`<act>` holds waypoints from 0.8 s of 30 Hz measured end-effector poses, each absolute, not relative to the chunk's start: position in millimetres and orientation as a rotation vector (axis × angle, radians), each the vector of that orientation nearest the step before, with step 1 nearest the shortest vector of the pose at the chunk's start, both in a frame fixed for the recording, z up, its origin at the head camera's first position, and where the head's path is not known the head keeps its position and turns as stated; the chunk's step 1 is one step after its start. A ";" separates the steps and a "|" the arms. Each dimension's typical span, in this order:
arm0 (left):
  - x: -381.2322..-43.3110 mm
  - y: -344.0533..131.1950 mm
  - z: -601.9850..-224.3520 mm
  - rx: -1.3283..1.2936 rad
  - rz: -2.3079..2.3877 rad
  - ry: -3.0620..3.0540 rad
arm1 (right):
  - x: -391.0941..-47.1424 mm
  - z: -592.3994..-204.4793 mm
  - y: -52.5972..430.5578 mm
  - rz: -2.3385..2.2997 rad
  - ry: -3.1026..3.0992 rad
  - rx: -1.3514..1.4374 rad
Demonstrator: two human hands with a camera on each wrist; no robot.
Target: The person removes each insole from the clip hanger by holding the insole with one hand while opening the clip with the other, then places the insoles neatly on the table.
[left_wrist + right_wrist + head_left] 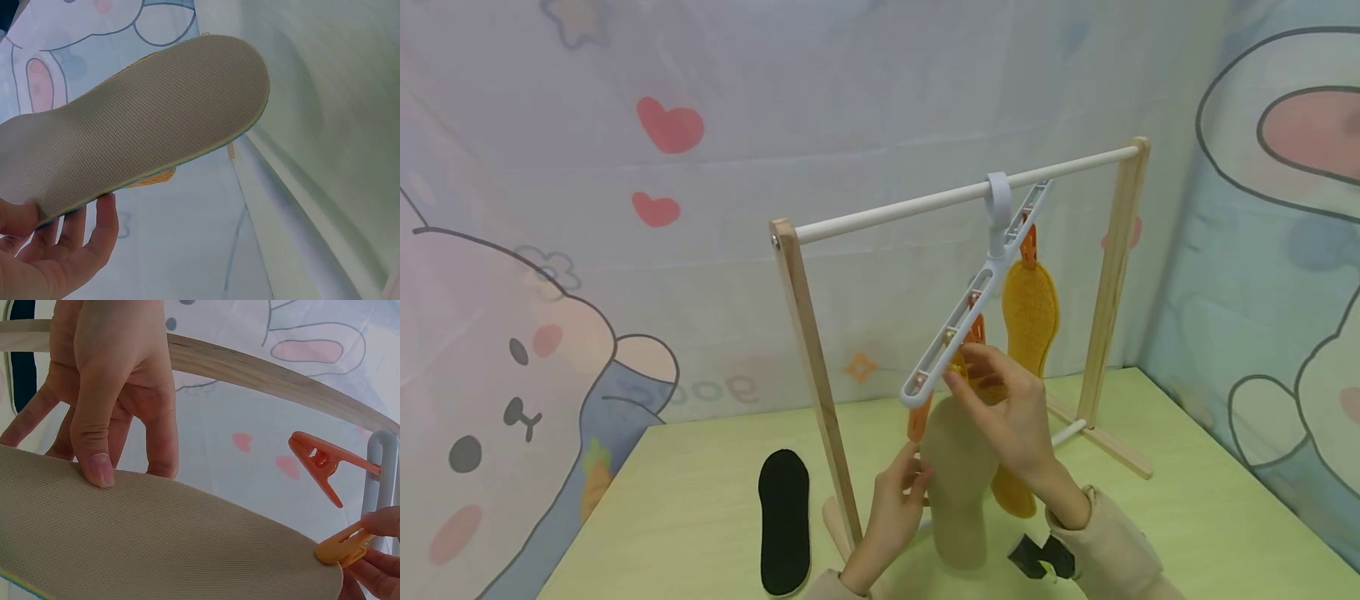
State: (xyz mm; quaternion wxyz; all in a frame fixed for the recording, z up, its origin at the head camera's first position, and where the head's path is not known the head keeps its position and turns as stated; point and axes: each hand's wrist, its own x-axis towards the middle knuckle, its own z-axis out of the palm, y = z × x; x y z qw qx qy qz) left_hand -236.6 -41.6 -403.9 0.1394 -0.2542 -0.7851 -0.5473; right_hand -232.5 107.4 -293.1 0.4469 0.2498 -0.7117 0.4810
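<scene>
A beige mesh insole (955,492) hangs upright under a pale grey hanger (997,218). My left hand (895,504) pinches the insole's side edge; in the right wrist view its thumb (100,469) lies on the near face. At the upper end, my right hand (1015,421) pinches a yellow clip (342,547) on the hanger, and the clip's tip overlaps the insole's edge. Whether the clip bites the insole firmly, I cannot tell. An orange clip (320,456) hangs beside it with nothing in it. Behind, a yellow insole (1030,308) hangs from another orange clip (1028,243).
The hanger hooks over the white rod (895,215) of a wooden stand (808,342). A black insole (786,525) lies on the pale green table (700,492), left of the stand. A small black object (1028,557) is near my right sleeve (1105,542).
</scene>
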 end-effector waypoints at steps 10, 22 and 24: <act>-234.7 -46.9 -408.4 -0.772 -1.502 -2.211 | -229.5 -292.0 106.9 1.229 -1.753 0.610; -234.4 -51.7 -409.8 -0.727 -1.556 -2.240 | -231.8 -294.8 105.0 1.208 -1.786 0.590; -234.3 -52.8 -411.0 -0.721 -1.556 -2.242 | -231.5 -295.1 104.4 1.204 -1.793 0.587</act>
